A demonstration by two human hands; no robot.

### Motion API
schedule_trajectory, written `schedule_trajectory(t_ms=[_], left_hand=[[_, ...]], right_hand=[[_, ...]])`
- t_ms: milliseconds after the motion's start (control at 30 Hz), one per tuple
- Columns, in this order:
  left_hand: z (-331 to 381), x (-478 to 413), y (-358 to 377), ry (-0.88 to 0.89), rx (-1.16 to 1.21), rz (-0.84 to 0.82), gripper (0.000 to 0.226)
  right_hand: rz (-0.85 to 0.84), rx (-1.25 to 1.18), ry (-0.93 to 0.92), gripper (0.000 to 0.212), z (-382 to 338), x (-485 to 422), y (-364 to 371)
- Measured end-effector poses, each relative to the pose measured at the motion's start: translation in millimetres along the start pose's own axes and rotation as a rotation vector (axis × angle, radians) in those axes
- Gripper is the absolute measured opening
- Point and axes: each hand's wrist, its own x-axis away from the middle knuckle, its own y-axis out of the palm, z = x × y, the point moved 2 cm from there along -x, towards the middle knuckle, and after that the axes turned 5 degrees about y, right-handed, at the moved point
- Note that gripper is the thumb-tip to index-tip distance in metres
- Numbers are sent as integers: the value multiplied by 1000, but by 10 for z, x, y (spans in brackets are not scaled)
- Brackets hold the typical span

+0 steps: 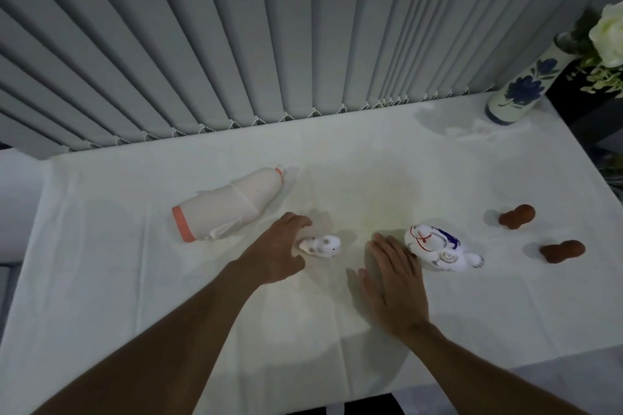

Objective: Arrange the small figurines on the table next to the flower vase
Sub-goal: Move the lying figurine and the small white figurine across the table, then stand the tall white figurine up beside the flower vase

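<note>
A small white spotted figurine lies on its side mid-table. My left hand hovers just left of it, fingers and thumb spread around its near end, not gripping. A larger white figurine with red and blue paint lies to the right; my right hand rests flat and open beside it, fingertips close to its left side. Two brown gourd-shaped figurines lie further right. The flower vase, white with blue flowers, stands at the far right corner.
A big white bottle-shaped figure with orange bands lies on its side at the left. The table wears a white cloth. Grey vertical blinds hang behind. A white rose leans out of the vase.
</note>
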Motion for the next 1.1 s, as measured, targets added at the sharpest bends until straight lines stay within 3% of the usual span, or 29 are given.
schedule_trajectory(t_ms=[100,233,367,500,567,667,733,867,1000,1100], left_hand=[[14,112,-258,45,-150,243,49],[12,183,-541,-6,-369,524,48],[-110,137,-671,-227,-515,455,75],[-261,84,-696,-403,-606,322,99],[-312,49,-693,-429,-671,276,95],[-339,2,-747,-426,-727,294,68],[-353,15,-804,-430,-668,324,64],[-381,133,-938,-379,-358,479,84],[-291,137,-1046,-290,-14,572,88],[-233,119,-1052,-271,210,586,81]], right_hand=[[45,-340,62,41,-221,-188,-96],[74,-462,81,40,-719,-752,-139],[-84,-473,106,41,-1189,-1341,-60],[-378,-448,304,77,-1525,-1709,103],[-504,-482,408,85,-1629,-1821,217],[-580,-632,474,61,-1739,-1856,338],[-535,-751,474,34,-1803,-1858,346],[-458,-1102,473,29,-1874,-1951,163],[-566,-1076,323,23,-2035,-1956,-16],[-429,-1045,218,35,-2211,-1923,-166]])
